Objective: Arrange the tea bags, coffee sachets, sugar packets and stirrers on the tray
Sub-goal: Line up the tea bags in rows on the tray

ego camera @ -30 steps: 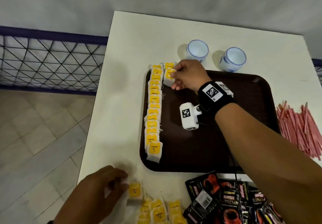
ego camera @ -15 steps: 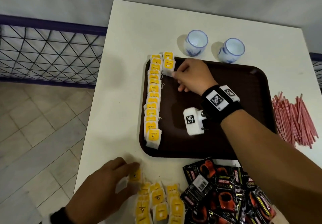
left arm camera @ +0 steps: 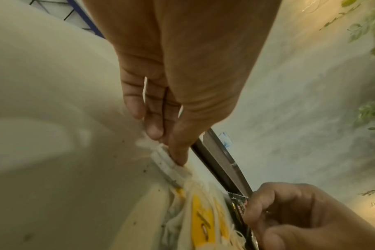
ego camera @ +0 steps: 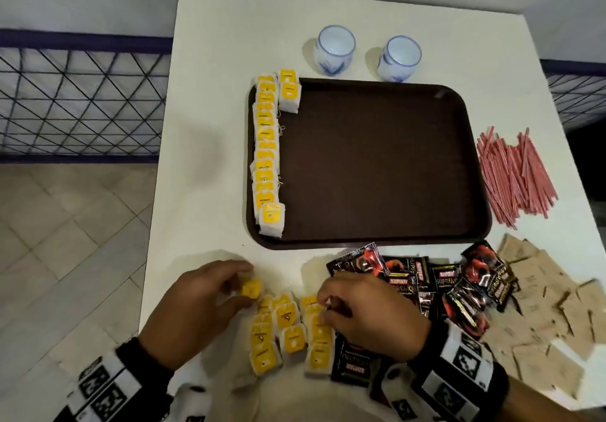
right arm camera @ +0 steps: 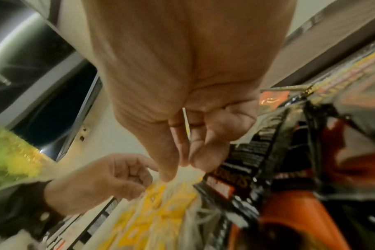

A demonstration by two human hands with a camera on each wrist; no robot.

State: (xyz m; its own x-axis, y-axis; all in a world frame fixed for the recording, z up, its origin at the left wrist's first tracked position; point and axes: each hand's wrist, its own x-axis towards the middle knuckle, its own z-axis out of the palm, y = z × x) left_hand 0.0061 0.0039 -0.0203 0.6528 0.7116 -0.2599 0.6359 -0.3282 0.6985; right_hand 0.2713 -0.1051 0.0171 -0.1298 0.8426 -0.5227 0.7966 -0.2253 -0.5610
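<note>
Your left hand [ego camera: 200, 306] pinched one tea bag [ego camera: 251, 287] at the loose pile's [ego camera: 288, 333] eleven o'clock, below the tray [ego camera: 377, 244], while your right hand [ego camera: 364, 313], fingers curled, reached its one o'clock; these looked light, soft, tearable, best pinched by an edge.

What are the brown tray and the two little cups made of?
The tray looks like hard plastic: dark brown, smooth, dull sheen, rounded moulded corners. The cups look like glazed china, glossy white with blue painted marks, though they might be glass.

Yellow-tagged tea bags [ego camera: 266, 146] line the brown tray's [ego camera: 377, 241] left edge (overlapping).
</note>
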